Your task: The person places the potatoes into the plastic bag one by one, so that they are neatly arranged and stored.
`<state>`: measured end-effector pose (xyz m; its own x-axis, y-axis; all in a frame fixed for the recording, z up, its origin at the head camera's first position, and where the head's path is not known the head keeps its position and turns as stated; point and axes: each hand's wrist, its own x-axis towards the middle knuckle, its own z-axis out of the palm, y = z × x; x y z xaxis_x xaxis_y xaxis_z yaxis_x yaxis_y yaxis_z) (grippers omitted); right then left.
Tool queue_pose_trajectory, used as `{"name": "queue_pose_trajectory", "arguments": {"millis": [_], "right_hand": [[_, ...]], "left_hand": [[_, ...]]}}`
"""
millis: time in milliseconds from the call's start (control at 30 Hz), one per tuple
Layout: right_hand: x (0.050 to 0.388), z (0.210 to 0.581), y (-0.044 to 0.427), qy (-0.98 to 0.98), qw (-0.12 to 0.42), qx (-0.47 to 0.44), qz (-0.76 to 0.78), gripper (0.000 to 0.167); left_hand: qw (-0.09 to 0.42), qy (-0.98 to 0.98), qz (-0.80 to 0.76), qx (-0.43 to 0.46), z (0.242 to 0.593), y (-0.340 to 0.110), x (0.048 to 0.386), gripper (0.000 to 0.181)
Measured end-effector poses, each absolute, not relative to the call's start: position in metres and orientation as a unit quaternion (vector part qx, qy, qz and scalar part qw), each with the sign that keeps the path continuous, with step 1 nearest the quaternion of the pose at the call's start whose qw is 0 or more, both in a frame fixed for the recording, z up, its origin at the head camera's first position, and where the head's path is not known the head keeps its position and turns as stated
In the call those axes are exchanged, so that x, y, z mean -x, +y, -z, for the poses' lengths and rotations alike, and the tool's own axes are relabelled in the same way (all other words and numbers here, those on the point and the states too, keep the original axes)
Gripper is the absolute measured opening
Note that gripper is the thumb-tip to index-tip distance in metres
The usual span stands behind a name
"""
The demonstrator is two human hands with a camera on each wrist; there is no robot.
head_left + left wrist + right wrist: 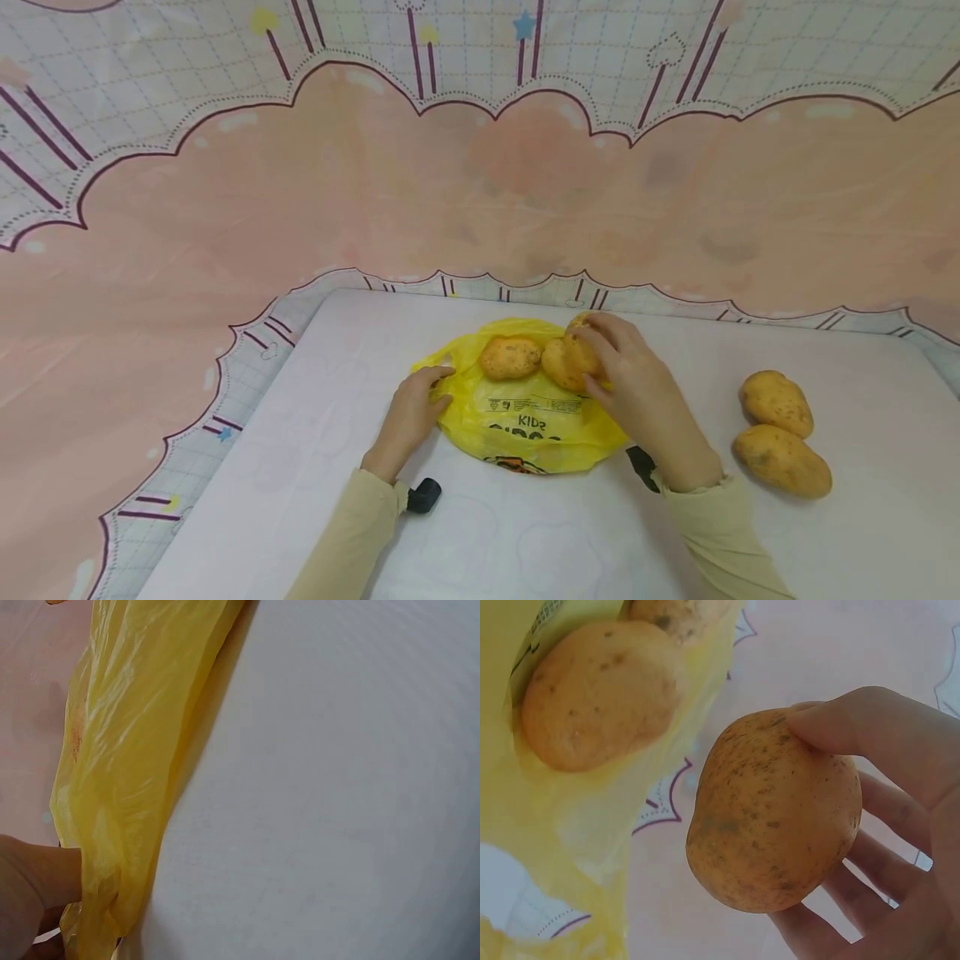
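A yellow plastic bag (465,417) lies flat on the white table, with dark printed letters on it. My left hand (411,408) pinches the bag's left edge; in the left wrist view the thumb (52,874) is against the yellow film. My right hand (641,392) holds a potato (772,817), thumb on one side and fingers on the other, at the bag's right side. One potato (510,357) rests at the bag's far part, and another (600,697) sits beside the held one. The right hand partly hides the held potato in the head view.
Two more potatoes, one (777,403) behind the other (782,461), lie together on the table (525,533) to the right. A patterned pink and white cloth (480,192) hangs behind the table's far edge. Black wrist devices (424,495) show by the sleeves.
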<state>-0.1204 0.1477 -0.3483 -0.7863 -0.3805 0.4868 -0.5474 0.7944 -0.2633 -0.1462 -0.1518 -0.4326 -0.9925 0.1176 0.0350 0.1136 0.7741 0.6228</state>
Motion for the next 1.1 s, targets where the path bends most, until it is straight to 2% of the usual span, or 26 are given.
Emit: {"name": "queue_pose_trajectory", "arguments": {"millis": [367, 633, 1100], "right_hand": [[0.122, 0.358, 0.127, -0.925, 0.181, -0.290, -0.168, 0.058], [0.122, 0.366, 0.118, -0.920, 0.180, -0.316, -0.149, 0.052], [0.122, 0.373, 0.106, -0.905, 0.172, -0.357, -0.155, 0.051]], "left_hand": [[0.007, 0.943, -0.328, -0.055, 0.432, -0.152, 0.145, 0.042], [0.006, 0.943, -0.329, -0.056, 0.431, -0.151, 0.145, 0.042], [-0.002, 0.943, -0.326, -0.065, 0.431, -0.150, 0.145, 0.043]]}}
